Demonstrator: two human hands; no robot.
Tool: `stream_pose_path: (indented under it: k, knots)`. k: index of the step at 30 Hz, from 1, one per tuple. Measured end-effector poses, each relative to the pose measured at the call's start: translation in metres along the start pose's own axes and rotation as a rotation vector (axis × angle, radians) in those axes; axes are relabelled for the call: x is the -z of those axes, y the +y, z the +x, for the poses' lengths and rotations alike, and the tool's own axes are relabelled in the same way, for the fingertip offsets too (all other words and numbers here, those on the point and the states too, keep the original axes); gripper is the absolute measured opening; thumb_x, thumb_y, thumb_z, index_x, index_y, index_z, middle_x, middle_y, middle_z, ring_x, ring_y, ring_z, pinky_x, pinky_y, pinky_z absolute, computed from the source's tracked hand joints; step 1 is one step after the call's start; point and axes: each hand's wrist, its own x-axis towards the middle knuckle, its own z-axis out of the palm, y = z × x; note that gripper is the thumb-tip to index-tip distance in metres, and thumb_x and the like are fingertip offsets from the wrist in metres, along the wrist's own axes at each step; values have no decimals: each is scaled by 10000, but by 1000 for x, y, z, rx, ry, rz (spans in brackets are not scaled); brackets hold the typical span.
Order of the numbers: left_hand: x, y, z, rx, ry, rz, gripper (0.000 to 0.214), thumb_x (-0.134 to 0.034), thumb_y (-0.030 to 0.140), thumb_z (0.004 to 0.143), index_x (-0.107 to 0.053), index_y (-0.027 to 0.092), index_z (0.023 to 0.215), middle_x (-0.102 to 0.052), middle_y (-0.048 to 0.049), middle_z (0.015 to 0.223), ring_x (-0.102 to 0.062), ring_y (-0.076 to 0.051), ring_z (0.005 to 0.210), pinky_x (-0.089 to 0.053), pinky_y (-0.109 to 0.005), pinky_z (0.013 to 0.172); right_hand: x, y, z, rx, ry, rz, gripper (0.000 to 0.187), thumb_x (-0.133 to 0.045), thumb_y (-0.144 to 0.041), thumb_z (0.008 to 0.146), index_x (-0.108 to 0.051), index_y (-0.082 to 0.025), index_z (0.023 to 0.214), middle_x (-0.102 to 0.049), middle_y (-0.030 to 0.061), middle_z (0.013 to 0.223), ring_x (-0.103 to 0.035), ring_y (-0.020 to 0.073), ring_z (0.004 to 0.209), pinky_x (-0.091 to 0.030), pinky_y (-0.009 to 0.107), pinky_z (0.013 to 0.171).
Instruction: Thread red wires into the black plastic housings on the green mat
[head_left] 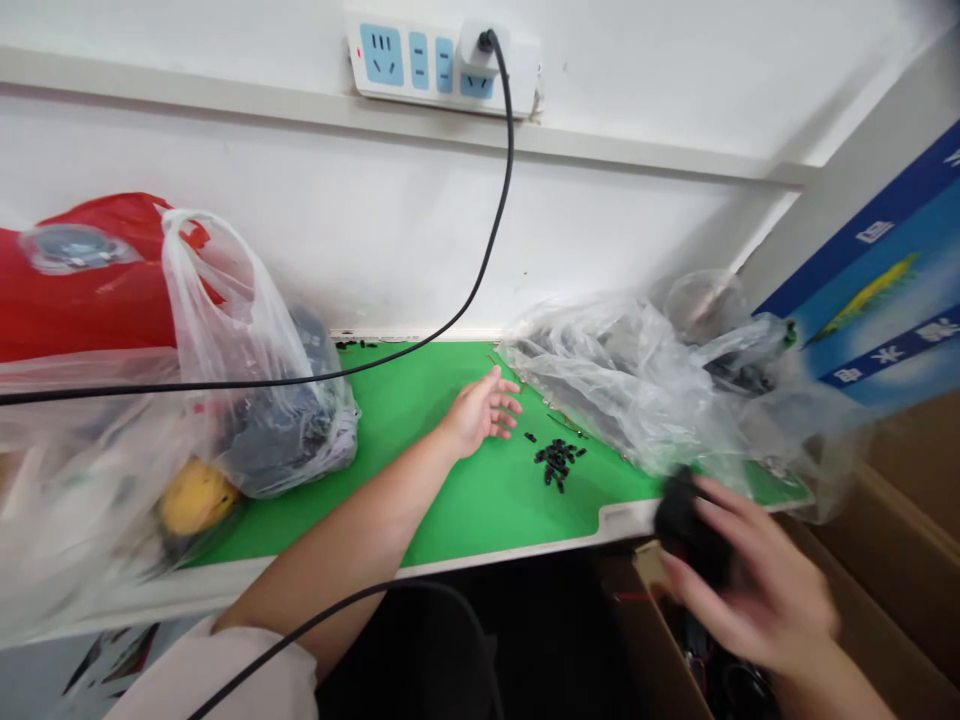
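Left hand [480, 412]: grip released, fingers spread, held over a green rubber mat [495, 510] on the surface, just beside a small heap of black plastic pieces [556, 463]. Right hand [750, 590]: grip clenched on a motion-blurred black object [684, 520], at the surface's near right edge, above an open cardboard box [885, 560]. Crumpled clear plastic bag [622, 390]: far right on the mat.

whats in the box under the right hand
Dark coiled cords and a red wire show in the cardboard box; the right hand and its black object hide the rest.
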Motion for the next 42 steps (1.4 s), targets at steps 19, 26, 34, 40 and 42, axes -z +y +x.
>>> stream_pose_path:
  k: [19, 26, 34, 40, 42]
  knots:
    - [17, 24, -19, -61, -144, -162, 397, -640, 180, 723, -581, 127, 1112, -680, -146, 980, -686, -250, 782, -557, -401, 698, -160, 4, 197, -311, -43, 993, 521, -527, -284, 844, -397, -252, 1348, -561, 112, 1258, -595, 229, 1089, -525, 434, 885]
    - [5, 17, -12, -228, 249, -8, 337, -701, 309, 750, -590, 125, 1009, -656, -92, 876, -635, -178, 690, -541, -301, 561, -162, 6, 183, -378, -198, 910, 342, -584, -349, 839, -612, -228, 1158, -661, 88, 1128, -626, 241, 1024, -472, 467, 955]
    - [10, 27, -14, -250, 162, -145, 310, -596, 331, 830, -572, 124, 1059, -666, -126, 924, -647, -210, 714, -537, -333, 592, -167, 28, 187, -622, -126, 1220, 331, -485, -231, 749, -696, -224, 1003, -680, 60, 1119, -585, 264, 1124, -426, 481, 990]
    - [8, 28, -14, -163, 98, -240, 265, -522, 306, 867, -607, 99, 1009, -682, -139, 890, -660, -206, 694, -542, -311, 602, -163, 29, 189, -609, -306, 1356, 458, -530, -127, 606, -689, -218, 1025, -683, 56, 1136, -584, 248, 1138, -396, 451, 1040]
    - [7, 30, -15, -143, 115, -296, 267, -486, 298, 881, -621, 93, 986, -684, -131, 869, -660, -197, 683, -543, -298, 594, -157, 31, 191, -611, -363, 1535, 446, -530, -165, 652, -658, -196, 1078, -688, 79, 1124, -604, 248, 1114, -433, 455, 1003]
